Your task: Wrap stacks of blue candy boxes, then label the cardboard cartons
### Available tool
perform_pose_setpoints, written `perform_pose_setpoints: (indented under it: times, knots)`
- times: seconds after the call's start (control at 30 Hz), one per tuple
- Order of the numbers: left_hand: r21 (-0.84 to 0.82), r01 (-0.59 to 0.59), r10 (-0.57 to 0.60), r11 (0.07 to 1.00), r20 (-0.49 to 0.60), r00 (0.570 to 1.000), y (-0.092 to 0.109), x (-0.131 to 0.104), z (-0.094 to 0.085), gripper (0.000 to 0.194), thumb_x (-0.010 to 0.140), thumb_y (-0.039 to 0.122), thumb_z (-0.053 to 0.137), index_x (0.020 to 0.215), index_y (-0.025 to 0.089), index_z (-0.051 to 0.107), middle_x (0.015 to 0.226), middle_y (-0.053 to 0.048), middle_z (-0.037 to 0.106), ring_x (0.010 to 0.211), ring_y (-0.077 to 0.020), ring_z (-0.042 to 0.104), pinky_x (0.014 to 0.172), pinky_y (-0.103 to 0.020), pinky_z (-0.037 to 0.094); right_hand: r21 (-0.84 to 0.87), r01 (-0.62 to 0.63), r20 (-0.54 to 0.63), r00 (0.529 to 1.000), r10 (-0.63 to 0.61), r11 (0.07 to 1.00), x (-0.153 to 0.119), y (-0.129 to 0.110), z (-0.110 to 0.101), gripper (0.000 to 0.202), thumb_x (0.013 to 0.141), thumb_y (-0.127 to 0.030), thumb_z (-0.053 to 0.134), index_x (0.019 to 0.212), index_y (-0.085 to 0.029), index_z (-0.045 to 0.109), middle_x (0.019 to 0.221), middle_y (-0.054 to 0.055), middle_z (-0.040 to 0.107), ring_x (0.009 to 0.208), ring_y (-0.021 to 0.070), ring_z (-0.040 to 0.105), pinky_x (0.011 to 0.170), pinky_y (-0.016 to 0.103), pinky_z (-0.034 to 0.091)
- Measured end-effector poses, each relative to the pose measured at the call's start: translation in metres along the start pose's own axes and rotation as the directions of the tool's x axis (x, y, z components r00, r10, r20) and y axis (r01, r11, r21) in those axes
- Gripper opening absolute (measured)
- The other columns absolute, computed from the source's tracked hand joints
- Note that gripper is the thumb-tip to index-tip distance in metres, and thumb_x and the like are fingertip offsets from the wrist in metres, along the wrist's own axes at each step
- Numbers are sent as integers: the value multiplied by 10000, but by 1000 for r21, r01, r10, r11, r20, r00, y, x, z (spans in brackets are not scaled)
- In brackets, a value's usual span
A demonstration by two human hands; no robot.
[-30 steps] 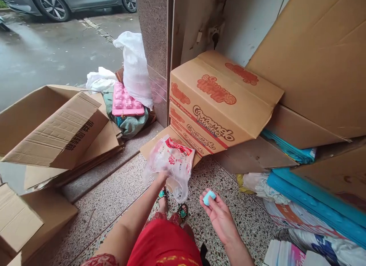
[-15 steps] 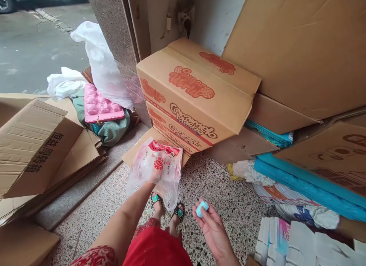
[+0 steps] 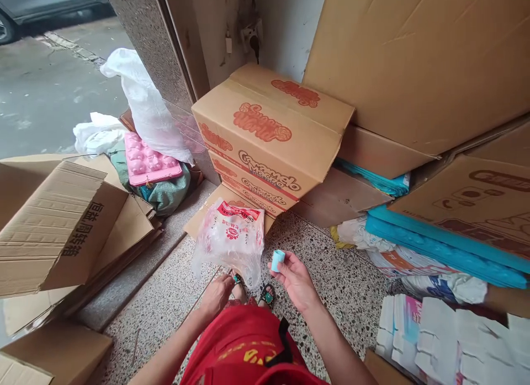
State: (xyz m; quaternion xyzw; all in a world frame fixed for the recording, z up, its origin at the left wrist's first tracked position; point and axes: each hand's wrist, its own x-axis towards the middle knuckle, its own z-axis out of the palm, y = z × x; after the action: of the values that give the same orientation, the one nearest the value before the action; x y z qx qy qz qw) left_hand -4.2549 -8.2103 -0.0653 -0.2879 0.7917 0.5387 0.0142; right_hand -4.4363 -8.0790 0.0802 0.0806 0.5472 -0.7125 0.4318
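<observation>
My right hand (image 3: 298, 280) grips a small light blue cup-shaped piece (image 3: 277, 260) between thumb and fingers, its upper rim facing up. Lower left of it, my left hand (image 3: 217, 295) is closed with the fingertips pressed together; whatever they may hold is hidden. Just beyond that hand lies a clear plastic bag (image 3: 229, 244) with red print, spread partly over a cardboard flap. The bag's near edge hangs close to my sandalled feet (image 3: 267, 297).
A large printed carton (image 3: 269, 137) stands ahead. Flattened cardboard (image 3: 62, 225) is piled on the left, beside a pink moulded tray (image 3: 151, 160) and a white bag (image 3: 143, 103). On the right are blue sheets (image 3: 439, 252) and stacked white packaging (image 3: 439, 335).
My left hand has come out of the plastic bag and back toward my body. My right hand has risen slightly with the light blue piece, which has turned. The camera view has shifted.
</observation>
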Motion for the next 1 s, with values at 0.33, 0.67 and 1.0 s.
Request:
perform_pose_setpoints:
  times: [0.33,0.67,1.0]
  knots:
    - [-610,-64,143,790,81,986,166,25,-51,493,733,395,672,1170,192,567,1047,-81,629,843,-162,585,728,-275,465,-286,178,77,984,-162,942,-12,-18,15,418,551,-256,836,923,-203,652,903,25,695,853,184,626,810,326,485]
    - [-842,88,-73,533,59,996,232,32,-2,367,653,446,731,802,128,623,690,-23,621,596,-113,579,598,-252,486,-218,214,193,966,-173,952,-8,-67,-18,403,561,-255,825,920,-224,643,876,13,688,830,187,623,745,302,504]
    - [-637,12,-190,771,-212,959,310,60,82,436,710,570,612,784,142,651,620,-4,542,525,-91,473,465,-199,380,-128,150,338,936,-99,980,5,-148,-101,360,578,-325,831,829,-214,599,796,-25,644,724,135,584,682,259,500]
